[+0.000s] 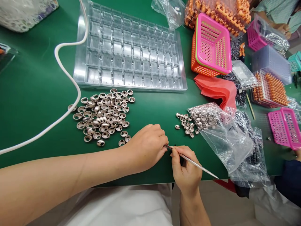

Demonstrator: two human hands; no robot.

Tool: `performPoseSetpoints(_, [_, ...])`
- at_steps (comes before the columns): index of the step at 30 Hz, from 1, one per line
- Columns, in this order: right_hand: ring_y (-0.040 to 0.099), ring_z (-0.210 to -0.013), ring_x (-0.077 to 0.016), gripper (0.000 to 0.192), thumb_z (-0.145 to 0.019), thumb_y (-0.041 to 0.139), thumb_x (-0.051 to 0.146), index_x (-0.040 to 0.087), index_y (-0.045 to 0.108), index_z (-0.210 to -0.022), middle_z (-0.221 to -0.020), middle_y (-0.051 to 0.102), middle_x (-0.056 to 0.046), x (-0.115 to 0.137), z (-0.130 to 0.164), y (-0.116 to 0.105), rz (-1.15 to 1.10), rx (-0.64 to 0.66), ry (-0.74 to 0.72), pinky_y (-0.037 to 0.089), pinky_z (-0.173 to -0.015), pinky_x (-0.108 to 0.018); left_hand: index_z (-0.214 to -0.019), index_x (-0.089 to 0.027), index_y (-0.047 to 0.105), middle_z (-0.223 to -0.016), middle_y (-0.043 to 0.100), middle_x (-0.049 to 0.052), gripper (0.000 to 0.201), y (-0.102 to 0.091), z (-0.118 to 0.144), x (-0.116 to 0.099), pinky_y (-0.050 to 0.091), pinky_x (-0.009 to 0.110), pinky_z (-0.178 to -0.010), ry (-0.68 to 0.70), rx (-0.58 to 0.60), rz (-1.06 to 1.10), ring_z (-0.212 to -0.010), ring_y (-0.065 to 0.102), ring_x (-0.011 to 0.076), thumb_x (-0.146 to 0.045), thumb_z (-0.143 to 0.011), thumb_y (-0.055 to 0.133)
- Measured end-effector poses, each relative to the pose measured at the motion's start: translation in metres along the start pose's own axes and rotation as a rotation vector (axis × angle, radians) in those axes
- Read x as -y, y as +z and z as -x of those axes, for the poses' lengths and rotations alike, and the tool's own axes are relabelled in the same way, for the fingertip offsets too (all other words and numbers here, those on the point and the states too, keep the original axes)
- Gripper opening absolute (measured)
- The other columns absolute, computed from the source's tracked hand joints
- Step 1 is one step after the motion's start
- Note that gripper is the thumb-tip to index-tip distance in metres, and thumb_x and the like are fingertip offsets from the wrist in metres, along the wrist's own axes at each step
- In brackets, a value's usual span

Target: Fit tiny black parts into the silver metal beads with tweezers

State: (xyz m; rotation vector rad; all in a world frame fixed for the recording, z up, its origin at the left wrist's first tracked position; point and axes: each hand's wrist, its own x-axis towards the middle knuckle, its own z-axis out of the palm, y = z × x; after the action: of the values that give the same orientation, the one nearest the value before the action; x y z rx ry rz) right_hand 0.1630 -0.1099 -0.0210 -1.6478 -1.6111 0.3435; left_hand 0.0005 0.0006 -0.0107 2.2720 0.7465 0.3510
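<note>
My left hand (150,146) reaches in from the left over the table's front edge, fingers curled and pinched together; whatever they hold is hidden. Pen-like in my right hand (187,171) is a slim, pointed silver tool (199,167). Its dark front end meets my left fingertips, and the pale tapered end points down to the right. Beyond my left wrist lies a spread of hollow, silvery oval metal pieces (105,116) with holes. Smaller silvery beads (187,124) lie loose past my right hand, beside a clear plastic bag (225,138) with more of them inside.
A clear compartment tray (129,50) lies behind the oval pieces. A white cable (68,73) crosses the left side. Stacked pink baskets (213,44), red cloth (216,88) and orange parts (270,88) crowd the right. Another person's arm (288,185) shows at lower right.
</note>
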Motion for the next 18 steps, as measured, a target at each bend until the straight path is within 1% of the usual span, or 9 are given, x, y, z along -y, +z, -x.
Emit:
performPoseSetpoints(3, [0.073, -0.081, -0.0159, 0.024, -0.089, 0.062, 0.007, 0.024, 0.063, -0.107, -0.088, 0.073, -0.003, -0.0021, 0.0041, 0.0007, -0.069, -0.034, 0.027, 0.064, -0.071, -0.032, -0.087, -0.015, 0.073, -0.081, 0.068, 0.002, 0.005, 0.0003, 0.0002, 0.0002, 0.04, 0.035, -0.076, -0.007, 0.002, 0.0, -0.083, 0.056, 0.0201, -0.017, -0.09, 0.069])
performPoseSetpoints(5, [0.073, -0.082, -0.0164, 0.023, -0.09, 0.062, 0.008, 0.024, 0.063, -0.107, -0.087, 0.073, -0.003, -0.002, 0.0053, 0.001, -0.085, -0.062, 0.046, 0.064, -0.072, -0.033, -0.086, -0.015, 0.073, -0.08, 0.068, 0.002, 0.005, 0.0006, 0.0001, 0.0004, 0.04, 0.035, -0.075, -0.008, 0.003, 0.002, -0.083, 0.056, 0.0199, -0.017, -0.09, 0.07])
performPoseSetpoints(11, [0.071, -0.075, -0.0129, 0.023, -0.089, 0.064, 0.006, 0.023, 0.063, -0.105, -0.084, 0.072, -0.001, 0.0, 0.0041, 0.0026, -0.047, -0.067, 0.056, 0.062, -0.065, -0.027, -0.085, -0.015, 0.073, -0.079, 0.068, 0.002, 0.004, 0.002, -0.0002, 0.0017, 0.041, 0.035, -0.075, -0.006, -0.01, -0.009, -0.082, 0.056, 0.0201, -0.017, -0.088, 0.071])
performPoseSetpoints(18, [0.071, -0.072, -0.0131, 0.022, -0.088, 0.066, 0.007, 0.022, 0.063, -0.105, -0.083, 0.071, -0.001, -0.0006, 0.0051, 0.004, -0.018, -0.077, 0.071, 0.061, -0.061, -0.026, -0.085, -0.015, 0.072, -0.079, 0.067, 0.002, 0.005, 0.0033, 0.0003, 0.0022, 0.04, 0.035, -0.074, 0.008, -0.02, -0.005, -0.082, 0.055, 0.0203, -0.017, -0.089, 0.07])
